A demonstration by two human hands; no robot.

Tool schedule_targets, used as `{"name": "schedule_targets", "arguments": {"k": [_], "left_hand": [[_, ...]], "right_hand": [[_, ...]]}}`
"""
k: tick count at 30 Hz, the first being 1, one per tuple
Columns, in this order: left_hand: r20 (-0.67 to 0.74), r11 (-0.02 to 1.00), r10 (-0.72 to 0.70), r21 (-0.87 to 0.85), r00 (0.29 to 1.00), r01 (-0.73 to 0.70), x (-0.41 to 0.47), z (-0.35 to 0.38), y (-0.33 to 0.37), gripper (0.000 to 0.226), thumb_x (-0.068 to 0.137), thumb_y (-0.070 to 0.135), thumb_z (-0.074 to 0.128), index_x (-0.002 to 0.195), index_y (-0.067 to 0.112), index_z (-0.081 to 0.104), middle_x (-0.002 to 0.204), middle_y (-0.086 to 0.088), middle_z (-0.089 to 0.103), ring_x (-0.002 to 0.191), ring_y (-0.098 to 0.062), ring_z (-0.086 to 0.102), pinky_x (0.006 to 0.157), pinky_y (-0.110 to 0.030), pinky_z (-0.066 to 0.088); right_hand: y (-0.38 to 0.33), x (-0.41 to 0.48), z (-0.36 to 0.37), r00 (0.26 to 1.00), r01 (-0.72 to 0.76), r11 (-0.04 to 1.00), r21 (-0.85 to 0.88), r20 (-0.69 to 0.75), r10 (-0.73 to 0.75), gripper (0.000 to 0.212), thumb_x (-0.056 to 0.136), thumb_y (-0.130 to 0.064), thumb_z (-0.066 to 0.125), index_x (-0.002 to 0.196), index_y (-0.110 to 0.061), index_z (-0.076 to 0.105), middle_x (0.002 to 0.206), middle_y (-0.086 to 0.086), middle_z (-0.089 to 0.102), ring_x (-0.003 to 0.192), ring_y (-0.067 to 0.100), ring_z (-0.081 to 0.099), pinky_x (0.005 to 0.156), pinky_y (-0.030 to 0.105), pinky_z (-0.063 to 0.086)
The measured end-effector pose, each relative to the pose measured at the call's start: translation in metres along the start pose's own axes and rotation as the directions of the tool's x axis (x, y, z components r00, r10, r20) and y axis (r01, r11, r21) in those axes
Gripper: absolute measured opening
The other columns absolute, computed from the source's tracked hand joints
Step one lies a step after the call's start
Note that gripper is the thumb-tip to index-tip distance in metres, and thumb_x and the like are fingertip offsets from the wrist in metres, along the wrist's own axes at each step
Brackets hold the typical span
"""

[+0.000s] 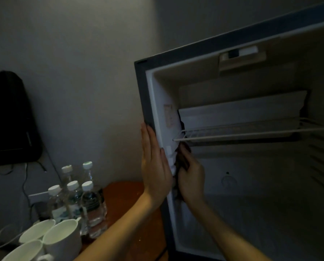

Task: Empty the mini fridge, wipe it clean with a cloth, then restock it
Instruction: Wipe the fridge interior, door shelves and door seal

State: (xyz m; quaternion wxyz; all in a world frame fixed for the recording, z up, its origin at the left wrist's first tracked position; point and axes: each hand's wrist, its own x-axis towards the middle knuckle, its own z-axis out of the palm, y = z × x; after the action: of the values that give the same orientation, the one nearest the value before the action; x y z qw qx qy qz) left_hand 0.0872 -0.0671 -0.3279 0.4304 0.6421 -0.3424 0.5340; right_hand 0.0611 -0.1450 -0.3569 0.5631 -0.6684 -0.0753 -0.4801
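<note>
The mini fridge (149, 95) stands open at the right, its inside bare apart from a white wire shelf (242, 133). My left hand (154, 164) lies flat, fingers straight, against the outside of the fridge's left wall. My right hand (190, 174) is inside, pressing a dark cloth (182, 157) against the inner left wall just below the shelf. Several water bottles (82, 196) with white caps stand on the wooden table at the lower left.
Three white cups (62, 234) sit in front of the bottles at the lower left. A black bag (8, 117) hangs on the left wall with cables below it. The orange-brown table top (123, 200) reaches to the fridge's side.
</note>
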Motion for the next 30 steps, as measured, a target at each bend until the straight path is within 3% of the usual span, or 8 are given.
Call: {"name": "schedule_targets", "arguments": {"k": [3, 6, 11, 16, 21, 23, 26, 30], "left_hand": [[0.001, 0.999, 0.029, 0.017, 1.0, -0.029, -0.001, 0.0, 0.0, 0.058, 0.103, 0.013, 0.029, 0.151, 0.009, -0.003, 0.161, 0.0, -0.004, 0.149, -0.013, 0.005, 0.119, -0.022, 0.013], [0.005, 0.999, 0.036, 0.015, 0.999, -0.037, -0.003, 0.0, 0.003, 0.061, 0.103, 0.021, 0.029, 0.152, 0.017, -0.007, 0.161, 0.001, -0.006, 0.149, -0.013, 0.006, 0.119, -0.022, 0.014], [-0.003, 1.0, 0.009, -0.008, 1.0, -0.009, -0.002, 0.002, -0.002, 0.057, 0.104, 0.019, 0.028, 0.151, 0.019, -0.005, 0.161, 0.001, -0.005, 0.148, -0.006, 0.006, 0.118, -0.018, 0.011], [-0.012, 0.998, -0.019, 0.063, 1.0, 0.02, -0.009, 0.003, -0.001, 0.054, 0.105, 0.023, 0.024, 0.151, 0.018, -0.005, 0.16, 0.002, -0.005, 0.149, -0.01, 0.002, 0.119, -0.019, 0.006], [-0.022, 0.996, -0.012, 0.09, 1.0, 0.014, -0.019, 0.006, 0.006, 0.056, 0.105, 0.035, 0.02, 0.15, 0.008, -0.001, 0.158, 0.008, -0.005, 0.148, -0.009, -0.004, 0.118, -0.017, 0.004], [-0.027, 0.995, -0.021, 0.097, 0.999, 0.024, -0.024, 0.007, 0.006, 0.059, 0.105, 0.039, 0.017, 0.149, 0.005, -0.001, 0.158, 0.009, -0.005, 0.148, -0.01, -0.004, 0.118, -0.018, 0.003], [-0.015, 0.996, -0.041, 0.084, 0.999, 0.042, -0.024, 0.007, 0.004, 0.054, 0.105, 0.038, 0.015, 0.149, 0.015, -0.005, 0.158, 0.016, -0.009, 0.148, -0.008, -0.005, 0.118, -0.018, 0.0], [-0.029, 0.995, -0.056, 0.082, 0.998, 0.059, -0.023, 0.006, 0.006, 0.051, 0.105, 0.03, 0.016, 0.15, 0.016, -0.005, 0.158, 0.01, -0.005, 0.148, -0.008, -0.004, 0.118, -0.017, 0.002]], "right_hand": [[-0.01, -0.023, -0.01, 0.999, 0.039, 0.999, 0.028, 0.03, -0.04, 0.057, 0.092, 0.001, 0.056, 0.139, -0.029, 0.045, 0.127, -0.021, 0.056, 0.113, -0.013, 0.053, 0.096, 0.012, 0.044], [-0.007, -0.023, -0.017, 0.999, 0.039, 0.998, 0.041, 0.034, -0.04, 0.04, 0.091, -0.006, 0.061, 0.119, -0.032, 0.051, 0.105, -0.024, 0.062, 0.096, -0.006, 0.061, 0.077, 0.006, 0.047], [0.01, 0.01, -0.009, 0.999, -0.023, 0.995, -0.098, -0.032, 0.02, 0.021, 0.091, -0.006, 0.057, 0.109, -0.015, 0.064, 0.09, 0.0, 0.068, 0.081, 0.016, 0.066, 0.073, 0.032, 0.054], [0.013, 0.029, -0.008, 0.994, -0.094, 0.988, -0.124, -0.074, 0.086, 0.009, 0.091, -0.009, 0.058, 0.095, -0.011, 0.066, 0.08, 0.001, 0.068, 0.072, 0.017, 0.063, 0.069, 0.038, 0.054], [-0.01, -0.025, -0.019, 0.988, 0.155, 0.984, -0.093, 0.041, -0.151, 0.031, 0.094, -0.011, 0.055, 0.124, -0.02, 0.061, 0.093, -0.022, 0.061, 0.08, -0.011, 0.06, 0.074, 0.005, 0.047], [-0.007, -0.011, -0.021, 0.976, 0.216, 0.954, -0.209, 0.042, -0.211, 0.026, 0.092, -0.013, 0.053, 0.115, -0.015, 0.064, 0.085, -0.012, 0.064, 0.07, 0.001, 0.061, 0.063, 0.009, 0.047], [0.009, 0.035, -0.019, 0.998, 0.009, 0.952, -0.304, 0.067, 0.012, 0.031, 0.088, 0.0, 0.054, 0.116, -0.009, 0.064, 0.091, 0.01, 0.069, 0.075, 0.018, 0.06, 0.059, 0.023, 0.036], [0.013, 0.045, -0.019, 0.998, -0.033, 0.959, -0.282, 0.046, 0.048, 0.026, 0.086, -0.001, 0.057, 0.109, -0.008, 0.067, 0.092, 0.013, 0.071, 0.083, 0.029, 0.066, 0.063, 0.027, 0.04]]}}
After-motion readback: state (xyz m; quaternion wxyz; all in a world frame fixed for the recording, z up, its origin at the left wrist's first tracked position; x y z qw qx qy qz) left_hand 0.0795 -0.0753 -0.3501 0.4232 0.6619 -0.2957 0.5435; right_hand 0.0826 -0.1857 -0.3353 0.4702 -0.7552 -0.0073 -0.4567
